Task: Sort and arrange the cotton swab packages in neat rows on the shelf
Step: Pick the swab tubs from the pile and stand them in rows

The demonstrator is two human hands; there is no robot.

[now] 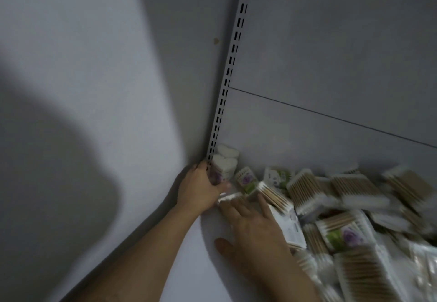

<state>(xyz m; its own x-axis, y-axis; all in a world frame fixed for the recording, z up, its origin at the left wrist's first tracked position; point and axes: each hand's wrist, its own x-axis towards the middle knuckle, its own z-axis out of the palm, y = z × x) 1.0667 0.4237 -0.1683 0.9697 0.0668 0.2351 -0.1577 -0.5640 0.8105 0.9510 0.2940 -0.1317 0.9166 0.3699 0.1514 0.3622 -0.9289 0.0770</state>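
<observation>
The left grip (201, 188) sits in the far left corner of the shelf (208, 254), clasping the front heart-shaped box (224, 166): its fingers curl round the box's left side against the foot of the slotted upright (227, 84) and its thumb lies across the box's lower front. The right grip (255, 226) is released, palm down and fingers spread. Its fingertips reach a small flat white packet (230, 196) and the edge of a tilted wooden-stick swab package (274, 195), and its thumb rests on the bare shelf. A second heart-shaped box (228, 151) stands just behind the first, touching the back panel (331, 53). Just to the right of both boxes leans a package with a purple flower label (246, 178). Further right, the cotton swab packages (354, 207) lie in a loose heap over the right part of the shelf, overlapping at many angles, some showing wooden sticks and some showing green and purple labels; motion blur hides their finer print. A plain grey side wall (94, 65) meets the upright on the left.
</observation>
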